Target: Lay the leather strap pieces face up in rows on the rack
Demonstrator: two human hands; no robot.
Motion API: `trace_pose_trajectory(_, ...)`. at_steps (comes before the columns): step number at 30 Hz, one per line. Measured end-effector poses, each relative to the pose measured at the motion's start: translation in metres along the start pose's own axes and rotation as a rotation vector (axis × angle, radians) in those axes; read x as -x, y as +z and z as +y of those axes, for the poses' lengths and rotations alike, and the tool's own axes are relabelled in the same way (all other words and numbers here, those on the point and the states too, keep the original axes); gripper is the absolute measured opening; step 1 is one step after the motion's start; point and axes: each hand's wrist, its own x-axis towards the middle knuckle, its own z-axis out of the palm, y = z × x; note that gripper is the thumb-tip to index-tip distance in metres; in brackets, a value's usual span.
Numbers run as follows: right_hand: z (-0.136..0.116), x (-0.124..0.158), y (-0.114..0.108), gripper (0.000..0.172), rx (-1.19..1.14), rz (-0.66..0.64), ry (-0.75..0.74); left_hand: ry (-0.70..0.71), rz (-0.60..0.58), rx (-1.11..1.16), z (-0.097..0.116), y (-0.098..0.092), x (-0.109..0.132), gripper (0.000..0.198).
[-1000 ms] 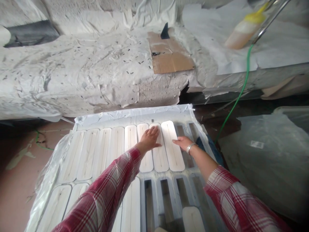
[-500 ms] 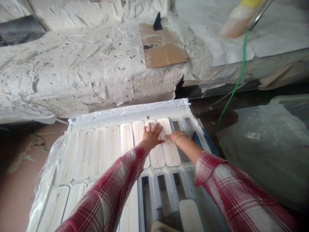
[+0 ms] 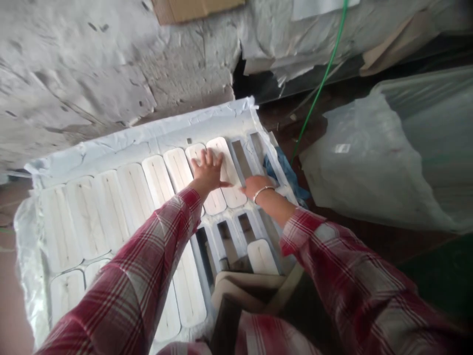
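My left hand (image 3: 207,170) lies flat and open, fingers spread, across the tops of white rounded panels with a thin dark line down the middle. Its thumb reaches onto the rightmost white panel (image 3: 226,172) in the upper row. At that panel's right edge is my right hand (image 3: 256,186), a bracelet on its wrist. Its fingers are bunched, with one fingertip by the edge; whatever they hold, if anything, is hidden. Below the panels is a pale slotted frame (image 3: 247,134), with bare slots to the right and in the lower row.
A short white panel (image 3: 262,256) lies across the lower slots. White plastic sheeting (image 3: 25,256) wraps the frame's left side. Ahead stands a paper-covered bench (image 3: 192,64) with cardboard (image 3: 199,7). A green cord (image 3: 325,74) hangs down near a clear plastic bag (image 3: 365,162).
The view has tipped downward and shifted right, so the frame and hands appear higher and further left. Both hands keep nearly the same places on the panels.
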Motion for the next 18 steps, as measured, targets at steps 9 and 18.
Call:
trace_pose_trajectory(9, 0.037, 0.221, 0.083, 0.052, -0.017, -0.335, -0.448, 0.026, -0.086, -0.002, 0.003, -0.010, -0.004, 0.114)
trace_pose_trajectory(18, 0.076, 0.245, 0.121, 0.013, 0.195, -0.260, -0.494, 0.026, -0.043, -0.024, 0.004, -0.006, -0.003, 0.111)
